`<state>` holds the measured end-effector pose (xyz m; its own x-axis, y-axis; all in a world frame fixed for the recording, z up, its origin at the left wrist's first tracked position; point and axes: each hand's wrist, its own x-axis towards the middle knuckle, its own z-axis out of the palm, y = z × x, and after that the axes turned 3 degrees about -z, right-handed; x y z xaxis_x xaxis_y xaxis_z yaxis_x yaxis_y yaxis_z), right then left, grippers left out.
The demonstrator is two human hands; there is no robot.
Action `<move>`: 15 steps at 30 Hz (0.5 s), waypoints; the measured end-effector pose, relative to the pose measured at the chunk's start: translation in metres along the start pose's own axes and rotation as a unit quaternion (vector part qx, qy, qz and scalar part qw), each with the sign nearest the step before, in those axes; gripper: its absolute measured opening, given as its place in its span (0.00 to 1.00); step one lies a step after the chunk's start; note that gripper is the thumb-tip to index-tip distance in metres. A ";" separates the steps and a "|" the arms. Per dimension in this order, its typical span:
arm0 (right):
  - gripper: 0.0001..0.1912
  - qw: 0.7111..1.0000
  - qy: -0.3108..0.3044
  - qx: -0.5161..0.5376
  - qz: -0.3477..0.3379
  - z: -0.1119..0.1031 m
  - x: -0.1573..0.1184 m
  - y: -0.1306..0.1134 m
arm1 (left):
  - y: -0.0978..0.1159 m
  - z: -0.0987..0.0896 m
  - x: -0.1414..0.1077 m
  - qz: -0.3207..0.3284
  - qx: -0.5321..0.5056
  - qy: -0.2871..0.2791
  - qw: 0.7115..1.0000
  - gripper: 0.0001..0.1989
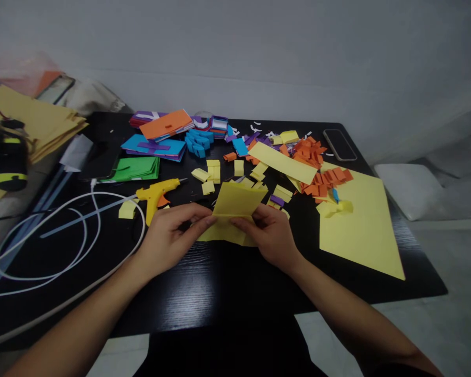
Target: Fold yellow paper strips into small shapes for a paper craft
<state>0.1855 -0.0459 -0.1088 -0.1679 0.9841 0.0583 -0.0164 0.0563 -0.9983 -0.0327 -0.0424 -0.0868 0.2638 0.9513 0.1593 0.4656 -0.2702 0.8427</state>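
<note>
A creased piece of yellow paper is held up over the front half of the black table. My left hand pinches its left edge between thumb and fingers, along a horizontal fold. On the other side, my right hand grips it with the thumb on the near face; most of those fingers are hidden behind the paper. Above the fold the upper part stands up, and the lower part slopes toward me. Left of my left hand lies a yellow hot glue gun. Small folded yellow paper pieces are scattered just beyond my hands.
A large yellow sheet lies at right, beneath some orange folded pieces. Farther back are blue folders, a green bundle and a phone. A white cable loops across the left side.
</note>
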 end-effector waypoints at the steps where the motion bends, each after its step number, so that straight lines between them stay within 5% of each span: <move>1: 0.11 1.000 0.000 -0.004 0.001 0.000 0.000 0.000 | 0.000 -0.001 0.000 0.005 0.003 0.000 1.000 0.08; 10: 0.13 0.999 -0.004 0.023 0.028 0.001 -0.001 -0.003 | -0.003 -0.001 0.001 -0.018 -0.025 -0.015 0.999 0.10; 15: 0.15 0.997 -0.011 0.061 0.052 0.002 0.001 -0.002 | -0.005 0.004 0.003 -0.084 -0.079 -0.009 0.993 0.11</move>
<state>0.1837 -0.0451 -0.1069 -0.1966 0.9795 -0.0439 -0.1175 -0.0680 -0.9907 -0.0314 -0.0390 -0.0930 0.2094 0.9778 0.0016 0.3655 -0.0798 0.9274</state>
